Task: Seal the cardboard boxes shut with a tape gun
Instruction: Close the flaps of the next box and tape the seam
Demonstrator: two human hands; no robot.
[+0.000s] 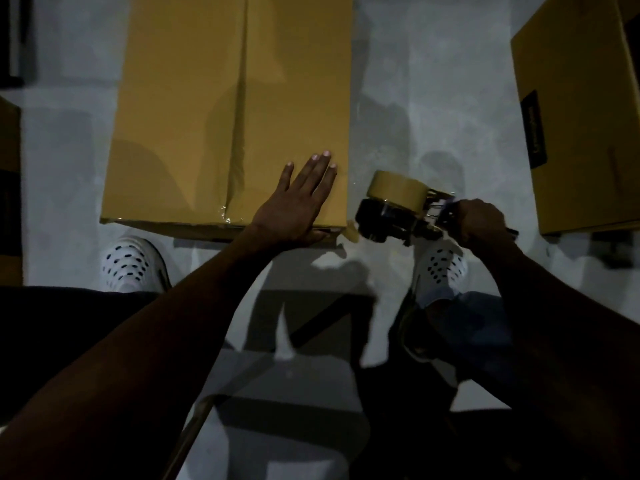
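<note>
A large brown cardboard box [187,109] lies on the grey floor with its flaps closed and glossy clear tape along the centre seam. My left hand [298,199] presses flat on the box's near right corner, fingers straight. My right hand [481,220] grips the handle of a tape gun [391,213] carrying a tan tape roll. The gun hovers just right of the box's near right corner, and a short tab of tape hangs at its nose close to the box edge.
Another cardboard box [581,112] stands at the far right, and a third box edge [8,188] shows at the left. My white perforated shoes [133,265] rest on the concrete floor near the box. A dark chair frame sits below.
</note>
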